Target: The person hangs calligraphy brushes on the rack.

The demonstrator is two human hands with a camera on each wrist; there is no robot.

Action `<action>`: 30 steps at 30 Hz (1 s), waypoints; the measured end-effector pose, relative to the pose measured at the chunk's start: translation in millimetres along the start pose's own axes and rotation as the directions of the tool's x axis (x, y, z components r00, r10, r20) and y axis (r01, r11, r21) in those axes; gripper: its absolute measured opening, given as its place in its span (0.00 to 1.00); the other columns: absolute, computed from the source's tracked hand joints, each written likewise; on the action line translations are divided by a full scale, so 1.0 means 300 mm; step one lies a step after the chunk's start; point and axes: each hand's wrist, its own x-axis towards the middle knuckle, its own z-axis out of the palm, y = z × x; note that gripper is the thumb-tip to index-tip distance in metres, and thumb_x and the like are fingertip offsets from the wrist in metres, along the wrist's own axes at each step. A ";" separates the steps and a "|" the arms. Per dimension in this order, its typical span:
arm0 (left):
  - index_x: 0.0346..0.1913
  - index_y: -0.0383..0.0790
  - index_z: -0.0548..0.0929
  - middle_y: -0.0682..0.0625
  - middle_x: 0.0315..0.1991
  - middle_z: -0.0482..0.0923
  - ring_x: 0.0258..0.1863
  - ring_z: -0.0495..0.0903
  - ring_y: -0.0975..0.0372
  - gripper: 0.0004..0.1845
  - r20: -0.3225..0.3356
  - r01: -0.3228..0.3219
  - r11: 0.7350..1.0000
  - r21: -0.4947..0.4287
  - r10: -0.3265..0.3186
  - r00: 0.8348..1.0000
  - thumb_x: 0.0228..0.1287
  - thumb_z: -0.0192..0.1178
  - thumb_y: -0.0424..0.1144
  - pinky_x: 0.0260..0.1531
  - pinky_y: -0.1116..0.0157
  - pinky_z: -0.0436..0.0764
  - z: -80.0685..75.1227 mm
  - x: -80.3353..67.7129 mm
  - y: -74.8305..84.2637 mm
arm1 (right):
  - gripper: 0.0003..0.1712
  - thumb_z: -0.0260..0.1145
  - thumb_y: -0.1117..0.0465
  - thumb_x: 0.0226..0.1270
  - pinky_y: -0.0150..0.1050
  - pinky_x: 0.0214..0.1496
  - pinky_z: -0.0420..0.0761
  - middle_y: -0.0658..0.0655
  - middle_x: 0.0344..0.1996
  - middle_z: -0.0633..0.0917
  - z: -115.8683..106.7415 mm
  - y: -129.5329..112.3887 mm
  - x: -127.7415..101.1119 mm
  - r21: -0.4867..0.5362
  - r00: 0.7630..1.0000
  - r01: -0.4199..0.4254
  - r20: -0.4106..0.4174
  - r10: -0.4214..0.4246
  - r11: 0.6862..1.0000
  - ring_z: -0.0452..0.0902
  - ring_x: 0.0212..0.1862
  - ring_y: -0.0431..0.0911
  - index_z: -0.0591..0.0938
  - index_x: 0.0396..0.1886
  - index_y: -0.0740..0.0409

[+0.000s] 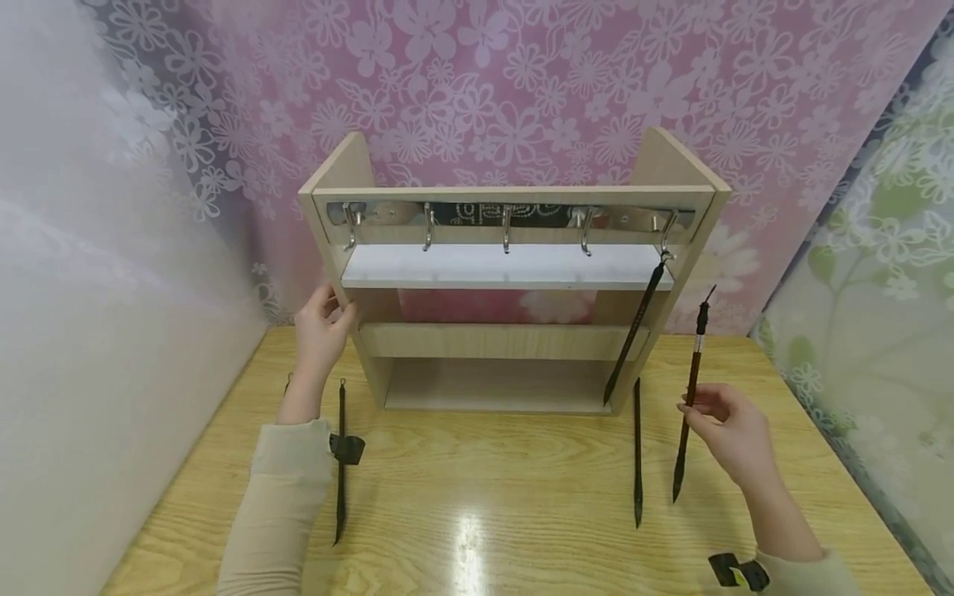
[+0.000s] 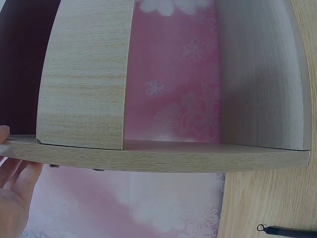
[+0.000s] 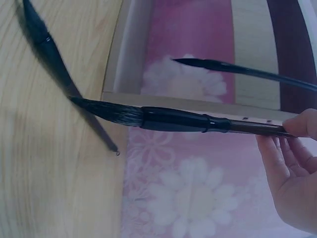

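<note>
Closest to us, our right hand (image 1: 726, 430) pinches a long black brush (image 1: 689, 397) by its thin handle, near the right edge of the tabletop (image 1: 484, 505). The brush stands almost straight up, hairy tip pointing down, its top loop in the air. Just left of it another brush (image 1: 637, 451) lies flat on the tabletop. Over by the left edge a third brush (image 1: 341, 463) lies flat beside our left sleeve.

Farther back, our left hand (image 1: 322, 327) rests on the left side of the wooden rack (image 1: 514, 273), fingers relaxed against the wood.

At the top of the rack is a row of metal hooks (image 1: 507, 228). One brush (image 1: 633, 331) already hangs from the hook nearest the right end.

We only pinch lightly, so our brush could slip and fall. It could also bump the hanging one and knock it off. If the loop misses a hook, the brush drops.
</note>
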 end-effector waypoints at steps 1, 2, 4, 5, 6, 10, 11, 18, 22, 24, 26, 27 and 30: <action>0.52 0.26 0.71 0.32 0.49 0.70 0.51 0.70 0.45 0.17 0.003 0.005 1.000 -0.004 -0.005 1.000 0.59 0.53 0.27 0.48 0.53 0.73 0.000 -0.001 0.000 | 0.17 0.62 0.58 0.59 0.20 0.30 0.74 0.60 0.35 0.80 0.002 -0.001 -0.002 0.011 1.000 0.001 -0.001 -0.001 1.000 0.70 0.33 0.25 0.75 0.43 0.65; 0.52 0.26 0.71 0.32 0.49 0.70 0.51 0.70 0.45 0.17 0.005 0.008 1.000 -0.003 -0.008 1.000 0.59 0.53 0.27 0.48 0.53 0.73 0.000 -0.002 0.000 | 0.16 0.62 0.59 0.58 0.19 0.30 0.74 0.59 0.34 0.80 0.007 0.006 -0.002 0.060 1.000 0.007 -0.010 -0.007 0.998 0.70 0.32 0.26 0.75 0.42 0.65; 0.53 0.27 0.71 0.32 0.50 0.70 0.52 0.69 0.45 0.18 0.007 0.023 1.000 -0.010 -0.023 1.000 0.59 0.53 0.28 0.48 0.53 0.73 -0.001 -0.002 -0.006 | 0.17 0.62 0.58 0.58 0.18 0.31 0.73 0.59 0.34 0.80 0.012 0.001 -0.001 0.088 1.000 0.015 -0.010 -0.014 0.996 0.71 0.33 0.27 0.75 0.42 0.66; 0.53 0.27 0.70 0.32 0.50 0.70 0.52 0.69 0.46 0.18 0.008 0.030 0.999 -0.013 -0.030 1.000 0.59 0.53 0.28 0.48 0.53 0.73 -0.002 -0.001 -0.011 | 0.16 0.63 0.59 0.58 0.18 0.31 0.73 0.59 0.34 0.80 0.014 -0.006 -0.002 0.103 1.000 0.023 -0.009 -0.023 0.994 0.71 0.33 0.27 0.75 0.42 0.66; 0.53 0.28 0.70 0.33 0.50 0.70 0.52 0.69 0.46 0.18 0.009 0.038 0.999 -0.015 -0.038 0.999 0.59 0.53 0.28 0.48 0.53 0.73 -0.002 0.001 -0.018 | 0.16 0.63 0.60 0.58 0.18 0.32 0.74 0.61 0.34 0.80 0.017 -0.014 -0.001 0.110 1.000 0.029 -0.010 -0.028 0.994 0.71 0.33 0.27 0.75 0.41 0.66; 0.54 0.30 0.71 0.35 0.51 0.70 0.52 0.70 0.48 0.18 0.014 0.053 0.999 -0.011 -0.053 0.999 0.59 0.54 0.30 0.48 0.54 0.74 0.000 0.014 -0.057 | 0.14 0.63 0.66 0.57 0.19 0.33 0.75 0.61 0.35 0.80 0.026 -0.070 -0.005 0.101 0.998 0.067 -0.012 -0.066 0.993 0.72 0.34 0.26 0.75 0.42 0.68; 0.54 0.31 0.71 0.35 0.51 0.70 0.52 0.70 0.48 0.18 0.015 0.053 0.999 -0.011 -0.053 0.998 0.59 0.54 0.30 0.48 0.55 0.74 0.001 0.016 -0.064 | 0.13 0.63 0.68 0.56 0.19 0.32 0.75 0.59 0.34 0.81 0.030 -0.079 -0.005 0.104 0.997 0.079 -0.017 -0.078 0.991 0.72 0.34 0.26 0.76 0.41 0.69; 0.54 0.27 0.70 0.32 0.50 0.69 0.52 0.69 0.45 0.19 0.009 0.020 1.000 -0.016 -0.020 1.000 0.59 0.53 0.27 0.49 0.52 0.73 0.001 0.008 -0.022 | 0.12 0.62 0.72 0.53 0.21 0.32 0.77 0.54 0.32 0.80 0.063 -0.127 0.014 0.149 0.993 0.120 -0.023 -0.118 0.981 0.73 0.33 0.26 0.76 0.39 0.69; 0.54 0.29 0.70 0.33 0.50 0.70 0.52 0.69 0.46 0.18 0.008 0.019 1.000 -0.009 -0.019 1.000 0.59 0.53 0.29 0.49 0.53 0.73 0.001 0.012 -0.041 | 0.12 0.63 0.73 0.53 0.21 0.32 0.77 0.61 0.34 0.79 0.078 -0.153 0.022 0.160 0.990 0.142 -0.020 -0.140 0.977 0.73 0.33 0.27 0.76 0.39 0.70; 0.54 0.30 0.71 0.34 0.50 0.70 0.52 0.70 0.48 0.18 0.007 0.019 1.000 -0.009 -0.019 1.000 0.60 0.54 0.30 0.48 0.54 0.73 0.002 0.020 -0.075 | 0.13 0.63 0.73 0.53 0.21 0.32 0.77 0.62 0.34 0.80 0.087 -0.167 0.023 0.179 0.989 0.147 -0.019 -0.146 0.973 0.73 0.33 0.27 0.76 0.39 0.70; 0.54 0.32 0.71 0.36 0.51 0.70 0.52 0.70 0.49 0.19 0.006 0.022 1.000 -0.010 -0.022 1.000 0.60 0.55 0.32 0.48 0.55 0.74 0.005 0.030 -0.112 | 0.12 0.63 0.73 0.53 0.21 0.32 0.77 0.62 0.33 0.80 0.096 -0.177 0.026 0.200 0.988 0.154 -0.017 -0.154 0.968 0.74 0.33 0.28 0.76 0.39 0.70; 0.54 0.33 0.71 0.36 0.51 0.70 0.52 0.70 0.50 0.19 0.006 0.023 1.000 -0.011 -0.022 1.000 0.60 0.55 0.33 0.48 0.56 0.74 0.006 0.034 -0.128 | 0.12 0.63 0.74 0.52 0.21 0.33 0.77 0.63 0.33 0.80 0.099 -0.184 0.027 0.211 0.987 0.157 -0.017 -0.157 0.965 0.74 0.34 0.28 0.76 0.39 0.70; 0.54 0.33 0.71 0.36 0.51 0.71 0.52 0.71 0.50 0.19 0.004 0.021 1.000 -0.011 -0.021 1.000 0.59 0.55 0.33 0.48 0.56 0.74 0.008 0.034 -0.126 | 0.13 0.63 0.74 0.52 0.21 0.33 0.77 0.64 0.33 0.80 0.107 -0.204 0.031 0.212 0.985 0.170 -0.015 -0.171 0.962 0.74 0.34 0.27 0.76 0.39 0.71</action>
